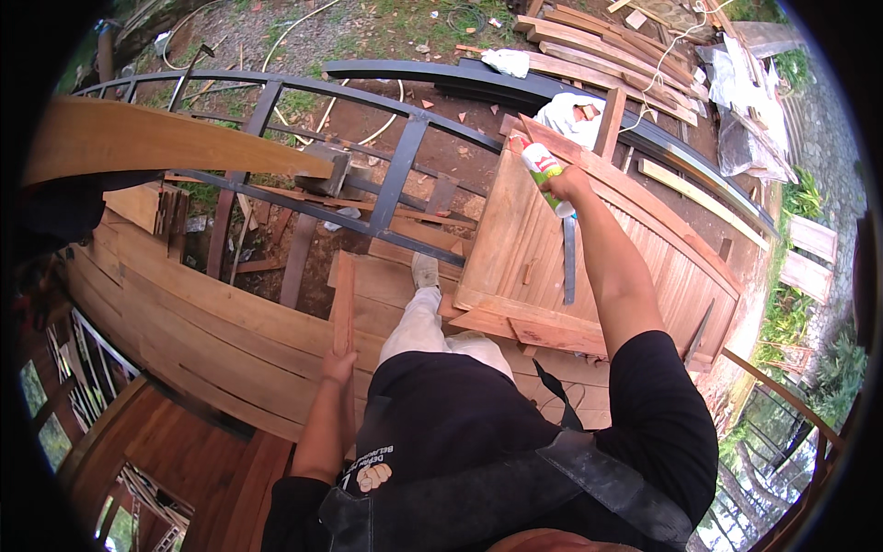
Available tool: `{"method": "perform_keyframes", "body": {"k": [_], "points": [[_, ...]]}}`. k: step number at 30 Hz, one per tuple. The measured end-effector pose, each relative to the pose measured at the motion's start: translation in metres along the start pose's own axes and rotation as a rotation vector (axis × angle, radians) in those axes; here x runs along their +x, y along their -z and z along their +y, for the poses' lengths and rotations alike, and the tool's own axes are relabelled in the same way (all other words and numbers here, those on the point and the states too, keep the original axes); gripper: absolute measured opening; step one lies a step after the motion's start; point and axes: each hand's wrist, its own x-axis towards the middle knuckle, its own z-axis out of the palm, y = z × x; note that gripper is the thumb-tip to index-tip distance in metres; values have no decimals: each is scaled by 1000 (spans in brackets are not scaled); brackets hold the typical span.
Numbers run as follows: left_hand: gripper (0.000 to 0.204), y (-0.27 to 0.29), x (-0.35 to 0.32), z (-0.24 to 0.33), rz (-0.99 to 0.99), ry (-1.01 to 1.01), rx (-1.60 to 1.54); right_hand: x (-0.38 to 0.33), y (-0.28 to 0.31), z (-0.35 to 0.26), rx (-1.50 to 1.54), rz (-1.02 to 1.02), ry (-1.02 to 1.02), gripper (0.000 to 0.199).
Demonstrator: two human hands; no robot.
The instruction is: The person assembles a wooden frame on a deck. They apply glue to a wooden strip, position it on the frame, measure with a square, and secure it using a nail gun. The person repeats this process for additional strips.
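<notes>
The left hand [338,366] was closed around the near end of a narrow reddish wooden strip [343,299], which pointed away from the person over the curved plank floor [184,313]. The right hand [563,184] was stretched far forward and gripped a white squeeze bottle with a green label [541,168], held tilted above the far part of a slatted wooden panel [515,239]. A long dark flat tool [568,262] lay on this panel, just below the right hand. A black metal frame [395,184] stood beyond the planks.
</notes>
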Motion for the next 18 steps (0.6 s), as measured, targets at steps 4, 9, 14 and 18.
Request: {"method": "perform_keyframes", "body": {"k": [4, 9, 14, 18], "points": [[49, 0, 3, -8, -48, -10, -74, -9, -7, 9, 62, -35, -70, 43], [53, -8, 5, 5, -32, -18, -15, -30, -28, 27, 118, -34, -67, 41], [55, -9, 14, 8, -15, -44, 88, -51, -42, 15, 176, -109, -72, 49], [53, -8, 3, 29, -45, -99, 21, -69, -52, 8, 174, -130, -64, 54]]}}
